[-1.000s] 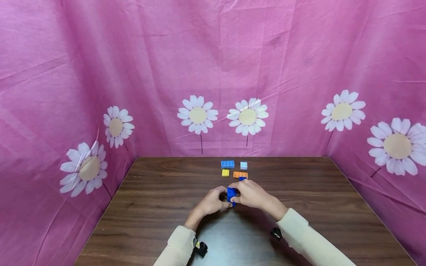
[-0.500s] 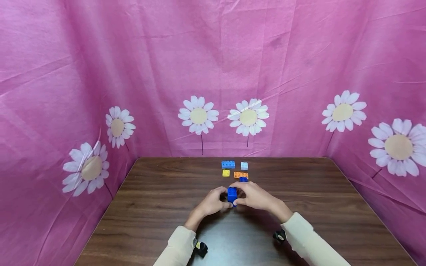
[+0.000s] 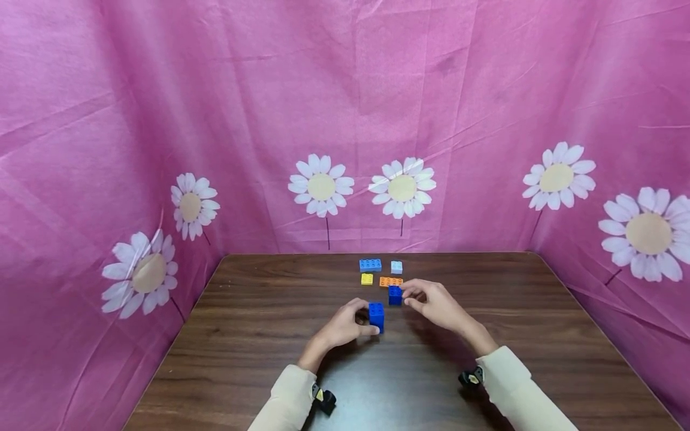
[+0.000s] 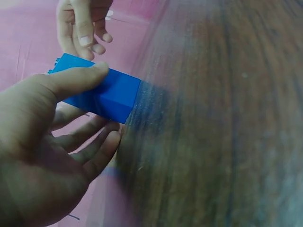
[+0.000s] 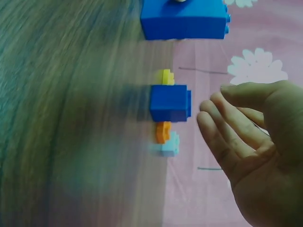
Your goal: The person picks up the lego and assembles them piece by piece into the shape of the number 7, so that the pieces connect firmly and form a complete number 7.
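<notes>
On the table, my left hand point(image 3: 342, 326) holds a tall dark blue toy building block point(image 3: 377, 318), thumb on its near side and fingers behind it. The left wrist view shows the thumb laid along one side of this block point(image 4: 111, 94), its studs at the far end. A shorter dark blue brick point(image 3: 395, 296) stands a little farther back and to the right. Right beside it is my right hand point(image 3: 442, 306), fingers spread with a gap to the thumb. In the right wrist view, those fingers are just off the studded top of the short brick point(image 5: 169, 103) and hold nothing.
Behind the short blue brick lies an orange brick point(image 3: 390, 281). Farther back are a yellow brick point(image 3: 367, 279), a medium blue brick point(image 3: 370, 265) and a light blue brick point(image 3: 396, 267). A pink curtain point(image 3: 358, 108) with daisies surrounds the wooden table point(image 3: 259, 311).
My right hand has let go of the tall blue block and moved right and back to the short blue brick. My left hand stays in place at the block.
</notes>
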Demonstrator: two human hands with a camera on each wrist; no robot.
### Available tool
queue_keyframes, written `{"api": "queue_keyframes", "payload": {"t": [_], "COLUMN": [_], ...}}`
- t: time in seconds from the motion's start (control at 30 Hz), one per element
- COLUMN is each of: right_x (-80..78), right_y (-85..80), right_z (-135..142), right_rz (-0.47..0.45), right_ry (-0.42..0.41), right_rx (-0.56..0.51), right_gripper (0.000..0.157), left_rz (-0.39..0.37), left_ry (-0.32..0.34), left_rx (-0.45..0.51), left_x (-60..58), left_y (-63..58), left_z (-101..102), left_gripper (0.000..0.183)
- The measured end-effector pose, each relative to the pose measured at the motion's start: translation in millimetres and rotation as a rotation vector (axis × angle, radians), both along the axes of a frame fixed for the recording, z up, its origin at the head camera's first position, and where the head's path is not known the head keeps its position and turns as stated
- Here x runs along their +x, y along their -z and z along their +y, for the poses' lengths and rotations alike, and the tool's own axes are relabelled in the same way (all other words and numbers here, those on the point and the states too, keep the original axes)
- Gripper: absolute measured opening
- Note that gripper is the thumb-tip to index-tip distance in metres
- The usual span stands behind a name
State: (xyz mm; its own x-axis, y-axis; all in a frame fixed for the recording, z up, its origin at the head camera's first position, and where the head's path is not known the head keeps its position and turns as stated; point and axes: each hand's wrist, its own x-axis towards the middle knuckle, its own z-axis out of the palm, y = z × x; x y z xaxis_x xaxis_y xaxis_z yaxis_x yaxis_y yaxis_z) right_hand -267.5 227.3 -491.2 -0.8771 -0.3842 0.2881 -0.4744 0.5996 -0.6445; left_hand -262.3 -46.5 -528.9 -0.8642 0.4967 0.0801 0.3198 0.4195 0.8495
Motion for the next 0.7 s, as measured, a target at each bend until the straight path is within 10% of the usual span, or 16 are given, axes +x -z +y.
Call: {"api": "queue_keyframes", "payload": {"t": [0.33, 0.7], "right_x": [-14.5, -29.0], "right_y": [12.2, 31.6], "right_z": [1.7, -12.9], "right_rz": [0.002, -0.145], "right_ry": [0.125, 0.069], "right_rx": [-0.071, -0.064], "right_gripper": [0.034, 0.051], "left_rz": [-0.101, -0.182], "left_ry": [-0.018, 0.001], "left_rx": [0.23, 0.356], "left_x": [1.4, 1.0], "left_y": [-1.4, 5.4], "left_z": [0.8, 2.1], "left_gripper": [0.034, 0.036]}}
